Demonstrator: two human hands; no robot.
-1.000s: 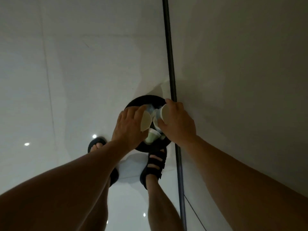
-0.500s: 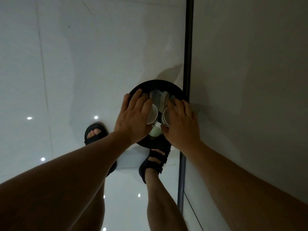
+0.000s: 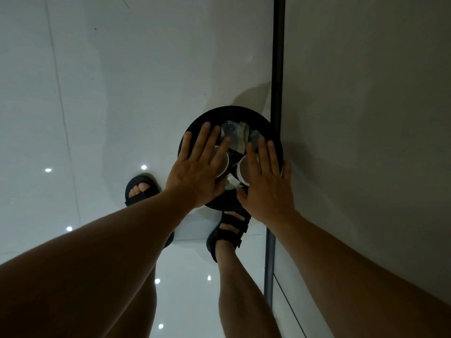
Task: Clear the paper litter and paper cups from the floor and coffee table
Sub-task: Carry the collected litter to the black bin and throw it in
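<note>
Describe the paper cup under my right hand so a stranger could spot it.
Follow the dark vertical strip down to the round black bin beside it. Two white paper cups show inside among crumpled paper; the wanted cup is nearer the strip, under the right hand, while the other cup is under the left hand.

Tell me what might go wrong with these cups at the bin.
The left white paper cup and right white paper cup sit high on crumpled paper in the round black bin, so they may roll out onto the floor. The left hand and right hand lie flat over them with no grip; pushing down could flip or crush a cup.
</note>
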